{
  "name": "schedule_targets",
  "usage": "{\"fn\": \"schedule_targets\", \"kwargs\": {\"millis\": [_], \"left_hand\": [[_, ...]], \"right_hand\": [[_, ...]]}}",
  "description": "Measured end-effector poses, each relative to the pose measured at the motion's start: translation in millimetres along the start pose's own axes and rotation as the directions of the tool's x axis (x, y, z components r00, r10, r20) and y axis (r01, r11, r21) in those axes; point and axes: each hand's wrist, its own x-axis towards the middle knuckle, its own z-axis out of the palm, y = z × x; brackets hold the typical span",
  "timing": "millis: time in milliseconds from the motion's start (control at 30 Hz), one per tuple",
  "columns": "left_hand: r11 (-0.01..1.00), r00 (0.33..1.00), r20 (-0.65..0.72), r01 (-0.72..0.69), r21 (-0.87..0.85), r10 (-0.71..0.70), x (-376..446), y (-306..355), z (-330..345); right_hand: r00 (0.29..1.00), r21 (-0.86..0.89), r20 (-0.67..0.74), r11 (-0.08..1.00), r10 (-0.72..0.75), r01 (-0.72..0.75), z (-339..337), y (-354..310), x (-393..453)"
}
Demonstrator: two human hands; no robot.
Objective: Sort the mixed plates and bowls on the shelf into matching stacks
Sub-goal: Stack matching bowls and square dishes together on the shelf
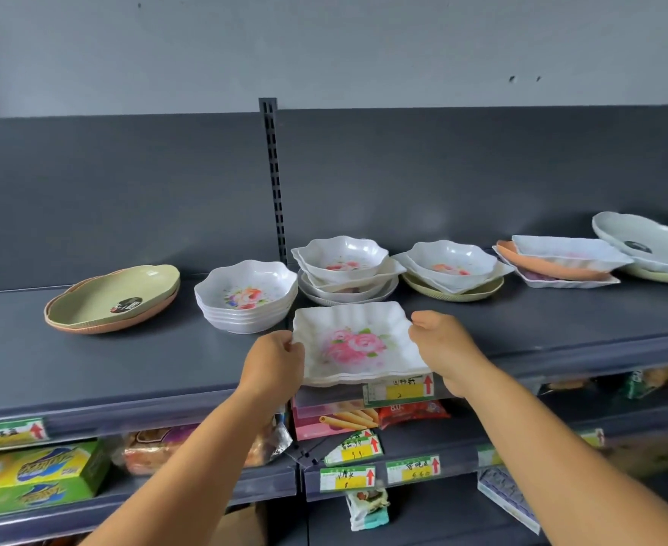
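A small stack of white square plates with pink roses (358, 342) sits at the front edge of the dark shelf (127, 356). My left hand (273, 362) grips its left rim and my right hand (442, 348) grips its right rim. Left of it stands a stack of white scalloped flower bowls (245, 297). Further left lies a green oval dish on an orange one (112, 299). Behind the plates stand two mixed piles, one (344, 269) topped by a flower bowl, the other (454, 269) a flower bowl on a square plate on a green dish.
At the right lie square plates mixed with an orange dish (561, 260) and pale oval dishes (647, 246). A slotted upright post (275, 171) divides the back panel. Lower shelves hold snack packets and boxes (37, 478), with price tags (399, 388) on the edges.
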Motion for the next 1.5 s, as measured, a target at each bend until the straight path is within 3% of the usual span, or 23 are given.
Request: {"fn": "schedule_targets", "kwargs": {"millis": [367,600,733,933,1167,1500], "left_hand": [[0.995,0.996,0.060,-0.067,0.074,0.063,10,25,28],[0.991,0.992,-0.078,-0.096,0.091,0.103,32,54,32],[0.996,0.988,-0.150,-0.028,0.079,0.040,57,73,40],[0.963,0.977,-0.214,0.077,0.257,-0.021,86,85,54],[0.914,0.967,-0.247,0.158,0.374,-0.066,100,97,57],[0.924,0.949,-0.298,0.203,0.324,-0.104,128,92,48]], "right_hand": [[0.997,0.080,-0.062,0.996,0.046,-0.041,-33,16,10],[0.991,0.041,-0.127,0.998,-0.037,0.043,-67,19,36],[0.978,-0.039,-0.185,0.995,-0.093,0.087,-96,20,69],[0.968,-0.227,-0.211,0.970,-0.136,0.087,-124,23,122],[0.985,-0.431,-0.161,0.902,-0.064,-0.012,-121,22,158],[0.966,-0.406,-0.259,0.904,0.023,-0.130,-122,14,176]]}}
